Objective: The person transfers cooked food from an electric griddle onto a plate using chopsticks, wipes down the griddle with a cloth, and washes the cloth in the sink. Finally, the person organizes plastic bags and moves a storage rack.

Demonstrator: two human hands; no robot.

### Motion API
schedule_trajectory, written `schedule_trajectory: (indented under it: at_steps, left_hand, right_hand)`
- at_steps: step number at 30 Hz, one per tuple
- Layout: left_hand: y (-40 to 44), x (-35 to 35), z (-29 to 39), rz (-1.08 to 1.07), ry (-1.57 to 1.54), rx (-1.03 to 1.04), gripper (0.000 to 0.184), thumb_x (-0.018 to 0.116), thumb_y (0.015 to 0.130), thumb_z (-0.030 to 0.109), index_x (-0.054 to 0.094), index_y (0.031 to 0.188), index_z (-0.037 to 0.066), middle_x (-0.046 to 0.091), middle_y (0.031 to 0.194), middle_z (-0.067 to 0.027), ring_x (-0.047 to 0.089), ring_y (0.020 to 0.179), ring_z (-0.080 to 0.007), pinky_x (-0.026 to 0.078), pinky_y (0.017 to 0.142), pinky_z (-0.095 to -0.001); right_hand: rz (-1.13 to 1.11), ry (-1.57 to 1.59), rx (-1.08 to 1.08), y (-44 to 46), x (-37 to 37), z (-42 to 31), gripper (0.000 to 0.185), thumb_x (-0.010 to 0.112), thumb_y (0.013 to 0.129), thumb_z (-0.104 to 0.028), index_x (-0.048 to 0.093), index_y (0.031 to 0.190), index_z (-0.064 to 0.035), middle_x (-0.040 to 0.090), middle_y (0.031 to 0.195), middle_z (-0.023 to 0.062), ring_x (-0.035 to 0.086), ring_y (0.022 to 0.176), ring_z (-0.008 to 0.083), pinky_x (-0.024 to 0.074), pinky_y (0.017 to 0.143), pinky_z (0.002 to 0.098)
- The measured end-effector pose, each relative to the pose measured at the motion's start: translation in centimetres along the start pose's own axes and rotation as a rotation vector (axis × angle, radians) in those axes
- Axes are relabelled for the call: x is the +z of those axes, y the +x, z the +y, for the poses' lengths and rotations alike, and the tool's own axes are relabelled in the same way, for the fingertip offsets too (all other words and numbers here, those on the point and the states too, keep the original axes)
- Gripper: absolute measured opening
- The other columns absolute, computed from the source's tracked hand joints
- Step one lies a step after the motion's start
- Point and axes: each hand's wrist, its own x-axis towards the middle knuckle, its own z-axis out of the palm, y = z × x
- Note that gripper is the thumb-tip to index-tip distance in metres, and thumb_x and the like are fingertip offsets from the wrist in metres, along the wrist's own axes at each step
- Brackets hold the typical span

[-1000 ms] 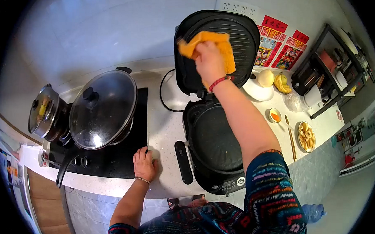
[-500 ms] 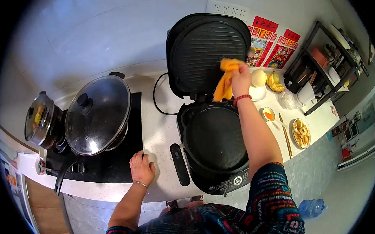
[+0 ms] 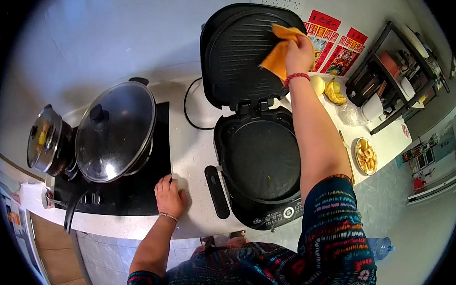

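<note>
Seeing this on my feed: orange cloth (image 3: 277, 59) is top centre-right of frame, over the right part of the grill (image 3: 261, 159)'s raised lid (image 3: 243, 52). One loose corner points lower left, another upper left; it's bunched, so I can't call a clean long axis. Grill's lid-to-base line runs top to bottom of frame, hinge mid-frame. Its handle (image 3: 216, 192) runs steeply, top end leaning left.

Right hand (image 3: 300, 54): fingers closed on the cloth. Can't tell whether the cloth presses on the lid or sits just off it. Left hand (image 3: 170, 198): lower centre-left, fingers loosely bent, nothing in them that I can see, at the right edge of the cooktop (image 3: 130, 204).

My count: one cloth, one grill, two lidded pots (large pan (image 3: 117, 131), smaller pot (image 3: 50, 136)), one plate (image 3: 367, 173) of food pieces at right.

Cloth looks creased, soft. Grill matte black, lid ridged, base a smooth round well with a small pale speck.
</note>
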Motion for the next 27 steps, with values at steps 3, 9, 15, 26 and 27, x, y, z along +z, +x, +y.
schedule_trajectory:
  at_steps: [3,9,15,26,27]
  left_hand:
    - [0.0,0.2,0.0,-0.001,0.009,-0.005,0.037,0.056,0.061,0.011,0.046,0.096,0.001,0.041,0.107,-0.0165,0.037,0.102,-0.0336,0.028,0.088,-0.0429]
    - [-0.1,0.4,-0.1,-0.004,0.038,0.0,0.036,0.057,0.062,0.012,0.048,0.095,0.001,0.041,0.108,-0.0151,0.036,0.103,-0.0323,0.028,0.088,-0.0419]
    - [-0.2,0.6,-0.3,-0.008,0.027,-0.006,0.035,0.058,0.063,0.014,0.049,0.095,0.002,0.041,0.109,-0.0136,0.036,0.104,-0.0313,0.028,0.089,-0.0413]
    - [-0.2,0.5,-0.3,-0.014,0.031,-0.013,0.035,0.058,0.065,0.014,0.048,0.096,0.002,0.04,0.11,-0.0139,0.035,0.104,-0.0306,0.027,0.089,-0.0408]
    - [-0.2,0.5,-0.3,-0.02,0.038,-0.016,0.035,0.058,0.065,0.014,0.048,0.096,0.002,0.04,0.11,-0.0139,0.035,0.104,-0.0306,0.027,0.09,-0.0408]
  right_hand:
    - [0.024,0.07,0.216,-2.6,-1.4,2.8,0.019,0.053,0.071,-0.006,0.055,0.087,0.0035,0.059,0.081,0.014,0.057,0.074,0.0209,0.0431,0.068,0.0281]
    - [-0.124,0.218,0.57,-11.3,0.0,3.7,0.015,0.044,0.078,-0.006,0.049,0.091,-0.0006,0.055,0.082,0.0098,0.054,0.071,0.0196,0.0431,0.065,0.0285]
    - [-0.296,1.06,1.117,-13.4,-1.9,-1.5,0.018,0.039,0.081,-0.011,0.045,0.098,-0.007,0.051,0.094,0.0097,0.049,0.09,0.024,0.0401,0.08,0.0383]
    - [-0.198,0.531,0.605,-7.7,-16.2,-6.0,0.02,0.042,0.08,-0.01,0.046,0.099,-0.0034,0.053,0.091,0.0087,0.054,0.081,0.0184,0.0455,0.07,0.0298]
    - [-0.2,0.531,0.602,-8.1,-17.0,-4.8,0.02,0.042,0.08,-0.01,0.046,0.099,-0.0034,0.053,0.091,0.0087,0.054,0.081,0.0184,0.0455,0.07,0.0298]
